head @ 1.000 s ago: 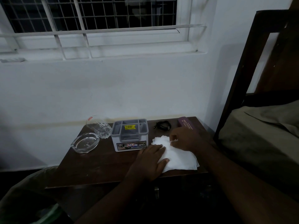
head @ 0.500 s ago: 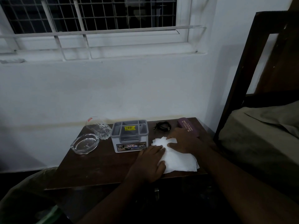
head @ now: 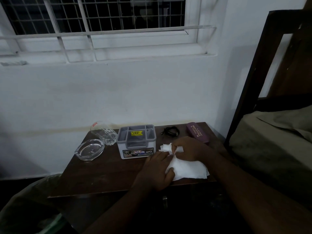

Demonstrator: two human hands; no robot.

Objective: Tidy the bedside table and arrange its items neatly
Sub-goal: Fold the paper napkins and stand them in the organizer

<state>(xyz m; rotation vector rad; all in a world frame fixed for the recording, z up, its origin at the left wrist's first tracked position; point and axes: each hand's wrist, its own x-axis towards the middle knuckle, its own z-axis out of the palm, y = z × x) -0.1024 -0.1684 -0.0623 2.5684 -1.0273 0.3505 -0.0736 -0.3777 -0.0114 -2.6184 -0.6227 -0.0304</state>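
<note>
Since the earlier frame, the right hand (head: 190, 149) has gone from lying flat on the tissue (head: 187, 168) to pinching up a bit of its far edge, and the left hand (head: 157, 171) has slid its fingertips in closer to that pinch.

Going left to right across the table (head: 104, 174): an ashtray (head: 89, 149) is sitting at the far left, clear glass, with nothing in it that shows. Just behind it, a glass (head: 103, 133) is lying tipped over on its side with its mouth pointing up and to the left, close to the ashtray, though contact is hard to tell. Next, a grey organizer (head: 136, 141) is standing upright beside the glass, with a yellow price sticker inside and an "OPEL" label on the front. Its compartments are looking pretty dark, so what's in them is hard to tell.

Then the hands. The left one is resting palm down on the near left part of the tissue, fingers spread out and pressing it to the table. The right one is closed on the raised fold, thumb and fingers nipping it. The tissue is spreading out white and crumpled at the front right of the table, right by the edge.

Behind the hands, a black cable (head: 170, 131) is lying coiled near the wall, and a maroon case (head: 197, 134) with gold lettering is lying at the right rear corner. Dim lighting overall.
</note>
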